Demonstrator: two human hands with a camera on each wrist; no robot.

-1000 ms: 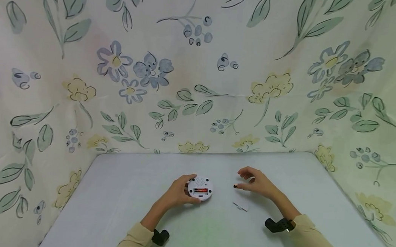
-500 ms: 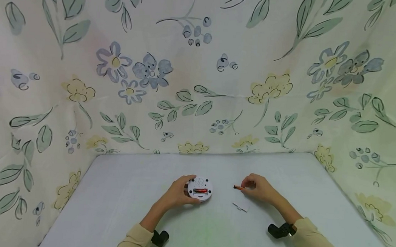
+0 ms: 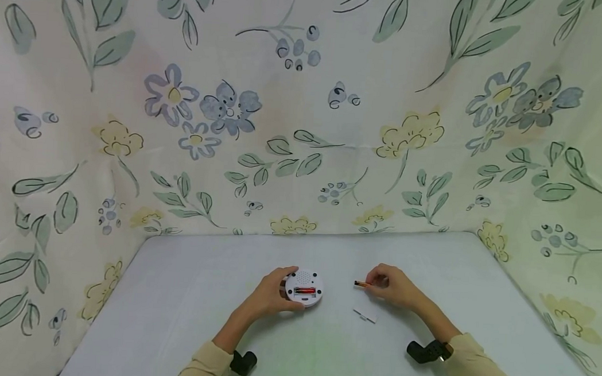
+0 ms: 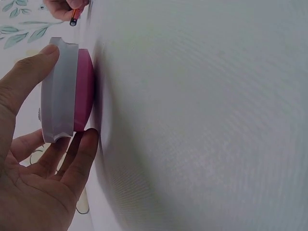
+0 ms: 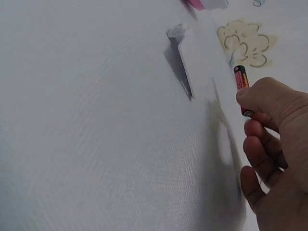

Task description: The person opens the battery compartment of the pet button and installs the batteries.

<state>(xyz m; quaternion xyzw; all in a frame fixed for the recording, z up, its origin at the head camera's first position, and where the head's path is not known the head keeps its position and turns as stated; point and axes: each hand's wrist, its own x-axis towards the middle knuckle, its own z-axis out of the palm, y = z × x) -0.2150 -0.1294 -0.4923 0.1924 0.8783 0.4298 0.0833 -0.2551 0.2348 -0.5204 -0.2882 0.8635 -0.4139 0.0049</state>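
Observation:
My left hand [image 3: 271, 292] grips a round white device [image 3: 304, 278] by its edges, thumb on one side and fingers on the other. Its underside faces up, showing a speaker grille, dark feet and an uncovered compartment with a red battery [image 3: 305, 290] inside. In the left wrist view the device [image 4: 60, 91] has a pink lower part close to the table. To the right, my right hand [image 3: 395, 286] pinches a black and orange-red battery [image 5: 242, 79] between thumb and index finger, slightly above the table. A small white cover [image 3: 365, 315] lies in front of that hand.
A white tabletop [image 3: 197, 279] spreads under both hands. Floral cloth [image 3: 306, 108] hangs along its back and sides. A black wrist camera [image 3: 244, 362] sits on the left wrist, and another black camera [image 3: 422, 351] on the right.
My right fingers were spread apart a second ago, with the battery barely visible by the thumb; now they have closed into a pinch on it. The left hand and device have stayed put.

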